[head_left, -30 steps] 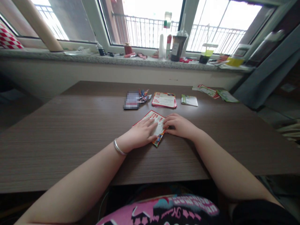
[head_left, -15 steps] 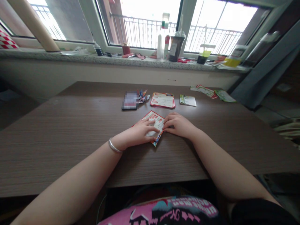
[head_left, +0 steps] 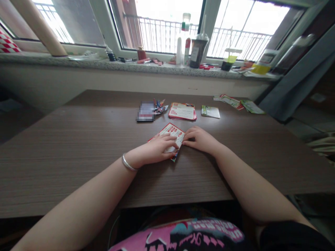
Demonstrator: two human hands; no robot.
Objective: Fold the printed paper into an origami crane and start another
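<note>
A red and white printed leaflet lies at an angle on the brown wooden table. My left hand, with a silver bangle on the wrist, rests on top of the leaflet, fingers lying flat across it. My right hand sits at the leaflet's right edge with fingers curled and tips pressed against the paper. Only the top part and a small lower corner of the leaflet show past my hands.
Beyond my hands lie a blurred dark flat object, a small folded paper figure, a stack of similar leaflets, a green and white leaflet and more papers. Bottles and cups crowd the windowsill.
My left hand has slid a little towards me over the leaflet, and less of the lower corner shows. My right hand has stayed at the right edge.
</note>
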